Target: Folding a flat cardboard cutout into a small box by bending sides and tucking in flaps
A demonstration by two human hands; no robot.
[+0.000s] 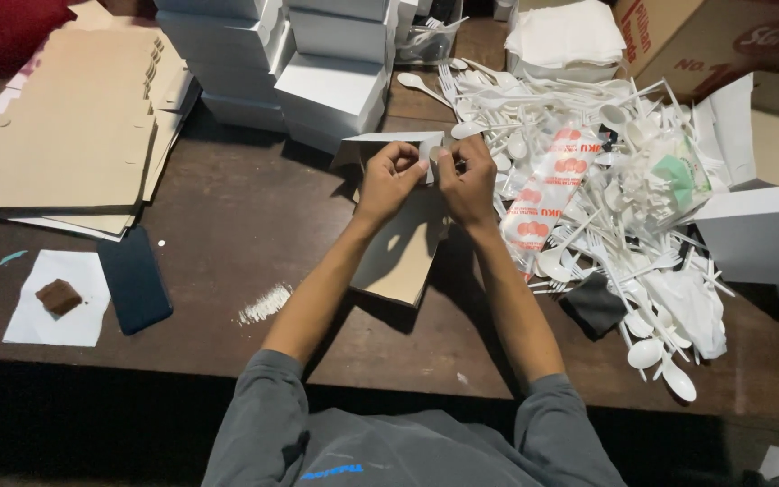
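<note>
Brown flat cardboard sheets (65, 135) lie stacked at ten o'clock on the dark wooden surface (245, 225). Below them, at eight o'clock, I see a brown square piece on a white paper (58, 299), with a dark phone (134, 280) just beside it. Stacked white boxes (317, 81) stand at twelve o'clock. At centre my left hand (388, 180) and right hand (467, 185) meet, fingers (407, 162) of both pinching the top flap of a half-folded cardboard box (403, 252), which stands tilted on the surface under my wrists. At two to four o'clock spreads a heap of white plastic spoons and forks (606, 207), with a red-and-white printed packet (547, 189) lying on it, near my right hand. A folded white box (755, 234) sits at three o'clock.
</note>
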